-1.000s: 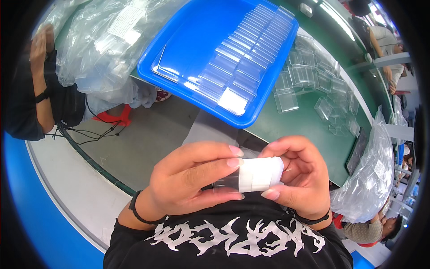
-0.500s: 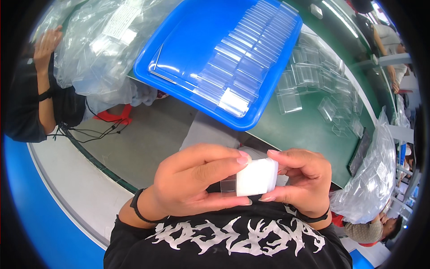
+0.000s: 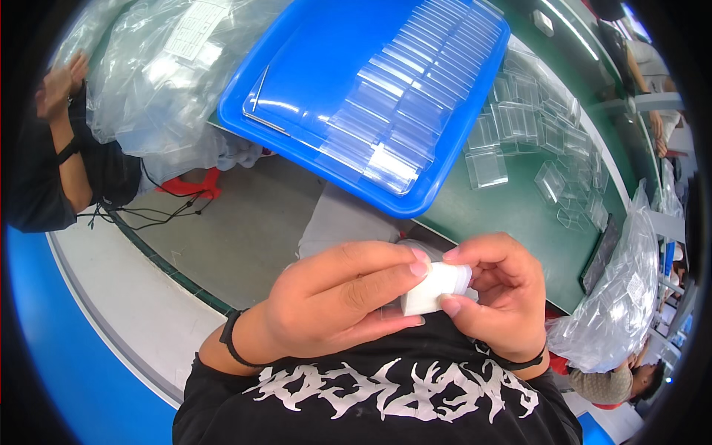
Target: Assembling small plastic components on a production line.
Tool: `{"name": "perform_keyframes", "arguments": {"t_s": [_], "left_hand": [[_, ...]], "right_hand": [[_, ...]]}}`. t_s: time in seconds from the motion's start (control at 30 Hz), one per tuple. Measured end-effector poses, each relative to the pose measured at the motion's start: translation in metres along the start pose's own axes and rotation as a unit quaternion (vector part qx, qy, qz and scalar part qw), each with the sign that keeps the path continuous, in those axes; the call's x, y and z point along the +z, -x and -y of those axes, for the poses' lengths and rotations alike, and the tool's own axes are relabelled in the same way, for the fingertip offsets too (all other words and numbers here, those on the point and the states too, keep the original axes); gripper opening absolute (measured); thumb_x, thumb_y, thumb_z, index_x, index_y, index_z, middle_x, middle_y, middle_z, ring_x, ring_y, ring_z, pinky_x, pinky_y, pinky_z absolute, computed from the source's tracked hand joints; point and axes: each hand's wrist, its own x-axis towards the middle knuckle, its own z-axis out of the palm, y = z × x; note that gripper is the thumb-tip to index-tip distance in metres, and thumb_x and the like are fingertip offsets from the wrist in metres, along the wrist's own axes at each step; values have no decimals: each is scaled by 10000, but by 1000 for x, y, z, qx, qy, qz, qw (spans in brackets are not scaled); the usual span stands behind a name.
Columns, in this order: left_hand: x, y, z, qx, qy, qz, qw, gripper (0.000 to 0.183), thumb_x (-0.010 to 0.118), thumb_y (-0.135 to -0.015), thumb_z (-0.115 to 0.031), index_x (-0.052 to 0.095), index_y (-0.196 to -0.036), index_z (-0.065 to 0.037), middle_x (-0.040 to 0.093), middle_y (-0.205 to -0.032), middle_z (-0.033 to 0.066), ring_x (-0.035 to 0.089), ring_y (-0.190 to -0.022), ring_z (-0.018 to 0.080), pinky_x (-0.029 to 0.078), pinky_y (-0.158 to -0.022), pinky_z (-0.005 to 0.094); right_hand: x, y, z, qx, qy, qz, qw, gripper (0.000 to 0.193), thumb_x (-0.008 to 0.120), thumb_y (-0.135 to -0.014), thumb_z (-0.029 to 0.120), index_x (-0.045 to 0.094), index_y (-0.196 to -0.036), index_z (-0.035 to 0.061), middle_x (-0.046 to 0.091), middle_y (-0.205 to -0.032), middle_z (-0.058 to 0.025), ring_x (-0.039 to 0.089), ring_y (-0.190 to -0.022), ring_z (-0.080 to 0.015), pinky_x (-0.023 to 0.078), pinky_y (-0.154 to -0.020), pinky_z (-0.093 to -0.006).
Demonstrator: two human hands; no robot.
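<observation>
Close to my chest I hold a small white block [image 3: 424, 295] between both hands. My left hand [image 3: 348, 288] is closed on its left part, thumb and fingers pinching from above and below. My right hand [image 3: 503, 285] pinches the other end, where a paler, translucent edge [image 3: 461, 277] shows. Whether that edge belongs to the block or is a separate piece, I cannot tell. The left palm hides the block's left end. Beyond my hands, a blue tray [image 3: 319, 165] holds overlapping rows of clear plastic pieces [image 3: 400, 96].
Loose clear plastic pieces [image 3: 519, 122] lie on the green table [image 3: 512, 215] to the right. Large clear plastic bags [image 3: 163, 81] fill the far left, and another bag [image 3: 615, 311] is at the right. A co-worker's arm [image 3: 67, 156] is at the left; cables [image 3: 159, 215] hang below.
The white block has turned and tilted in my fingers, and the clear part at its left end no longer shows. My right thumb now presses on its near face.
</observation>
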Motion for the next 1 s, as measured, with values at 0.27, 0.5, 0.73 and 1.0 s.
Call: {"name": "perform_keyframes", "arguments": {"t_s": [0.27, 0.5, 0.73, 1.0], "left_hand": [[1, 1, 6, -9, 8, -3, 1000, 637, 972, -650, -162, 670, -1185, 6, 709, -1137, 175, 743, -935, 286, 616, -761, 326], [4, 1, 5, -5, 47, 15, 999, 652, 975, -656, -190, 667, -1196, 9, 709, -1137, 182, 742, -929, 288, 611, -752, 325], [9, -2, 1, 43, 35, 16, 998, 551, 886, -733, 2, 647, -1230, 13, 664, -1223, 206, 735, -977, 313, 625, -799, 362], [9, -1, 3, 146, 42, -4, 988, 318, 728, -831, 19, 686, -1141, 78, 681, -1173, 234, 744, -878, 294, 634, -686, 331]], "right_hand": [[-5, 0, 6, 86, -76, -10, 993, 484, 717, -868, -136, 573, -1324, -58, 704, -1166, -167, 704, -1092, -205, 577, -955, -330], [-14, 5, 6, -5, 132, 54, 990, 560, 802, -855, -43, 567, -1363, -57, 733, -1199, -173, 748, -1060, -237, 597, -910, -335], [-17, -1, 11, -30, 140, 59, 988, 511, 814, -840, -33, 631, -1316, -65, 760, -1117, -183, 751, -1055, -251, 587, -922, -340], [-19, -4, 21, -47, 90, 62, 993, 299, 809, -817, -58, 748, -1109, -72, 743, -1148, -242, 741, -1079, -314, 577, -946, -367]]}}
